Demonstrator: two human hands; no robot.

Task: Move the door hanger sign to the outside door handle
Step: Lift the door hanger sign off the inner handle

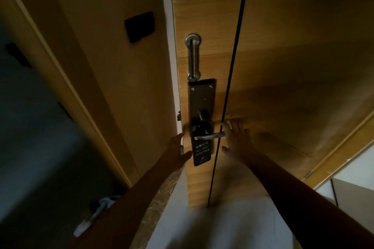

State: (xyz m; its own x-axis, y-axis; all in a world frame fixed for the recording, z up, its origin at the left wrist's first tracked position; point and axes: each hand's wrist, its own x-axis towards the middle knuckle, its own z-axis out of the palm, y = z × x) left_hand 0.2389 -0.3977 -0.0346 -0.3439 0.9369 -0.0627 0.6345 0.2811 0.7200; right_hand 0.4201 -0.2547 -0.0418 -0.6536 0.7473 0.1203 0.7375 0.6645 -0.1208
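A dark door hanger sign (201,150) with pale lettering hangs from the metal lever handle (209,136) on the inner face of the wooden door (283,66). My left hand (178,148) is at the door's edge, just left of the sign, fingers apart, thumb near the sign's lower left. My right hand (235,141) is spread open just right of the lever's tip, fingers close to or touching the handle end. Neither hand holds the sign. The outside handle is hidden behind the door edge.
A steel swing-bar latch (192,57) sits above the dark lock plate (202,97). The door stands ajar; beyond its white edge (169,46) are the frame, a black wall panel (140,26) and a dim corridor. White cloth (95,216) lies on the floor at lower left.
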